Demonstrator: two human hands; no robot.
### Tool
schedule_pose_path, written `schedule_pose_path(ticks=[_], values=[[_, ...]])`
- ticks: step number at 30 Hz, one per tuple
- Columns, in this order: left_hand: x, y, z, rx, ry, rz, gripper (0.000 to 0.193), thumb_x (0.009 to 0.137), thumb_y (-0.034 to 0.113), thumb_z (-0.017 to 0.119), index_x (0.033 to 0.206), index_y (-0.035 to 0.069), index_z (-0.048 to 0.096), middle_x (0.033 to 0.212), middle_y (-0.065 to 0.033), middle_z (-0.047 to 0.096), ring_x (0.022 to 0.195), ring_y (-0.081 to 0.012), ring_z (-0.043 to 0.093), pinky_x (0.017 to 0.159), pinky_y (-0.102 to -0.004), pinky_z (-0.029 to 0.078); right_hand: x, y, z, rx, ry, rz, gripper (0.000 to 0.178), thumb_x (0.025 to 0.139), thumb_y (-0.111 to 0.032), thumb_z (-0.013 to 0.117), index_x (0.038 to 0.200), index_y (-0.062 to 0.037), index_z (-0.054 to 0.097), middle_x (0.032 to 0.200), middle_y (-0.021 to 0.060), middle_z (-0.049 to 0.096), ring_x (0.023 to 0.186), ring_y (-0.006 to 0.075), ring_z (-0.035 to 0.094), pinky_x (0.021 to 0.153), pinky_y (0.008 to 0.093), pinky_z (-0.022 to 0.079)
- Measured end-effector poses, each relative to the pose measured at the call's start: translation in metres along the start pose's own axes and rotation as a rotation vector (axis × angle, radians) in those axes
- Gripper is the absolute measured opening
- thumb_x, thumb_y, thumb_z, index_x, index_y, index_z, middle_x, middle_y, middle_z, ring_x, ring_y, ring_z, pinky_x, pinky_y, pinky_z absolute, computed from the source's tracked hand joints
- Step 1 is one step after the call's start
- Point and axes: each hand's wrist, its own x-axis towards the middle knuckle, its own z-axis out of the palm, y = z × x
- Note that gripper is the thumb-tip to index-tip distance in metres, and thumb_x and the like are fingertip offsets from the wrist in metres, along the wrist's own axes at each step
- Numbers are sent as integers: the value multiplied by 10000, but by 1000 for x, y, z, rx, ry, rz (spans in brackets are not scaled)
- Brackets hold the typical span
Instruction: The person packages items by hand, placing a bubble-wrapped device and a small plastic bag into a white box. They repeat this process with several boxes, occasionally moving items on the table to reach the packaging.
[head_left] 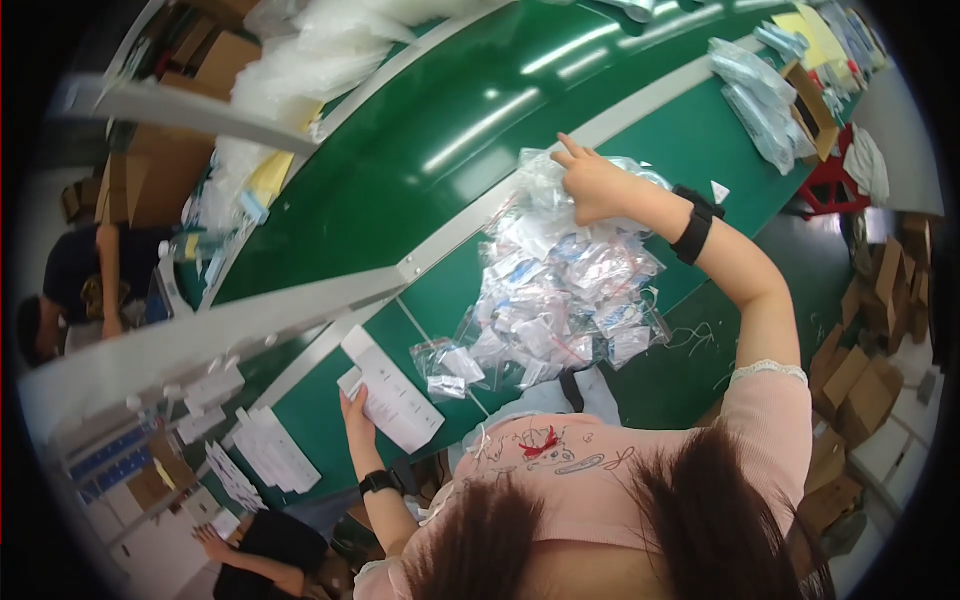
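My left hand (pixel 357 412) grips the edge of a long white carton (pixel 400 408) with small print; a flap stands out at its far end. The carton is tilted above the green table, to the left of a heap of small clear plastic bags (pixel 560 290). Those bags hold white and blue items that I cannot make out. Over the far side of the heap reaches my right hand (pixel 600 187), its fingers apart and some stretched toward the grey rail. Nothing shows in its grasp, though the bags sit close beneath it.
A green conveyor belt (pixel 430 165) runs beyond the grey rail (pixel 470 220). White cartons (pixel 275 450) lie at the left, near a metal post (pixel 200 350). Blue-grey plastic packs (pixel 760 115) and an open cardboard box (pixel 812 110) sit far right. Two other people are at the left.
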Motion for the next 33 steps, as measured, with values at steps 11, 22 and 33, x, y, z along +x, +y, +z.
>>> schedule_pose_path(ticks=[11,22,33], values=[[-9,-11,-16,-90,-8,49,525,795,21,563,1270,7,341,1184,-102,488,1095,-223,467,932,-309,355,20,-12,24,-91,-147,138,382,451,-294,701,695,-4,659,1178,227,405,1066,397,409,902,491,346],[-40,34,-33,-409,-23,286,709,730,-40,576,1335,100,235,1267,-113,395,1157,-258,405,949,-359,347,-28,-111,-105,980,311,155,822,445,-139,671,1201,7,383,1037,115,550,951,187,534,840,300,419],[-25,77,-18,495,-123,824,760,609,99,738,1258,117,345,1231,-101,398,1116,-253,421,904,-362,379,61,-291,81,306,8,91,285,466,-198,704,593,39,612,1174,258,422,1130,392,380,910,407,374]])
